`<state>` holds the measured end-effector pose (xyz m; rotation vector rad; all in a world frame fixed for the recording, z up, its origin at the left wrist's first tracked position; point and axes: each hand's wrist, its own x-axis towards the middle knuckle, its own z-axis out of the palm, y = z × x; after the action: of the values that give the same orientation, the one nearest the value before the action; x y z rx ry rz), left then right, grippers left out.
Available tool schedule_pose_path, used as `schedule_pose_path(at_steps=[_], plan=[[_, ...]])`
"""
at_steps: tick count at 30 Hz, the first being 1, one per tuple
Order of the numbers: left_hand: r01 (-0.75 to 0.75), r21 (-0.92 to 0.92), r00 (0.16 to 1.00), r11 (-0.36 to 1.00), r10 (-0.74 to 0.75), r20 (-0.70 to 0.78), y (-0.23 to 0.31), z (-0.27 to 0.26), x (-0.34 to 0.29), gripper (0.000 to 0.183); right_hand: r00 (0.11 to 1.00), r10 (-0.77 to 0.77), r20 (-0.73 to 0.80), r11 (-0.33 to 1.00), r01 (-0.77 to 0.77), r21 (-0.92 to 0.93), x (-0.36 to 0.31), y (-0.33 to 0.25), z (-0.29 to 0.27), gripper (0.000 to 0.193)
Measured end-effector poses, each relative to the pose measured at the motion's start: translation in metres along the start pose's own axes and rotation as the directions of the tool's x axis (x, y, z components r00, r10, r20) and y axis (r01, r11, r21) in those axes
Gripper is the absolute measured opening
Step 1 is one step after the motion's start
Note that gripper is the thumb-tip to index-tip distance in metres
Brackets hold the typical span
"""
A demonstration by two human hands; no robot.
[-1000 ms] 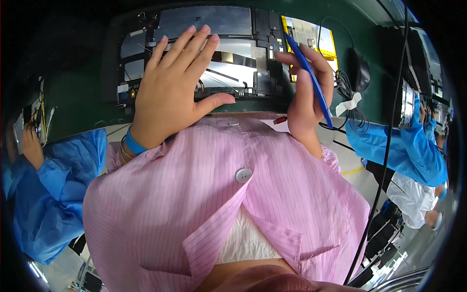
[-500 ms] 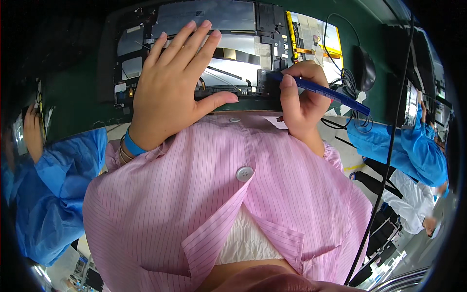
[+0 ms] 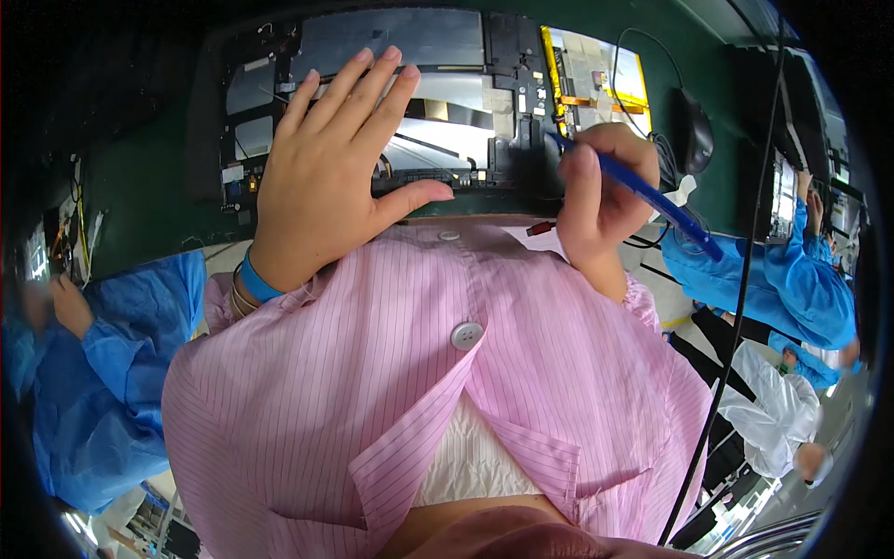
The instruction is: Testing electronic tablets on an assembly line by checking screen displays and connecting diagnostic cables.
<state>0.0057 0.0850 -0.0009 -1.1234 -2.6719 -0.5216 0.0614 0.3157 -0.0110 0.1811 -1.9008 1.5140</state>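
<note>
My left hand (image 3: 321, 177) lies spread over the left part of an opened dark electronic device (image 3: 396, 42), fingers apart, palm down. Silvery panels and black frame parts show around it. At the device's right edge, my right hand (image 3: 610, 200) is closed around a blue pen (image 3: 666, 207). The pen slants, its tip end pointing up and left near the device's right border and its back end toward my right forearm. Whether the tip touches anything, I cannot tell, as the hand is slightly blurred.
Right of the device lies a flat silvery part with yellow edges (image 3: 643, 93). A black mouse (image 3: 697, 135) and its coiled cable sit beyond it. A red plug (image 3: 540, 228) is at the table's near edge. Co-workers in blue sleeves (image 3: 140, 289) are at both sides.
My right hand with the pen has shifted right, off the device's lower right corner, and the pen has tilted more steeply. The red plug now shows more. My left hand stays in place.
</note>
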Motion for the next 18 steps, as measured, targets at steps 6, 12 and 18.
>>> schedule_pose_path(at_steps=[6, 12, 18], plan=[[0.009, -0.022, 0.999, 1.000, -0.008, 0.031, 0.003, -0.005, -0.001, 0.090, 0.830, -0.123, 0.544, 0.463, 0.533, -0.708, 0.104, 0.022, -0.012, 0.033], [-0.009, -0.041, 1.000, 0.999, 0.008, -0.005, 0.007, -0.002, -0.003, 0.086, 0.775, -0.064, 0.629, 0.438, 0.588, -0.680, 0.143, 0.101, -0.006, 0.038], [-0.012, -0.039, 0.999, 0.999, 0.010, -0.035, 0.005, -0.003, -0.007, 0.084, 0.859, -0.273, 0.432, 0.218, 0.493, -0.842, 0.177, 0.116, -0.004, 0.032]])
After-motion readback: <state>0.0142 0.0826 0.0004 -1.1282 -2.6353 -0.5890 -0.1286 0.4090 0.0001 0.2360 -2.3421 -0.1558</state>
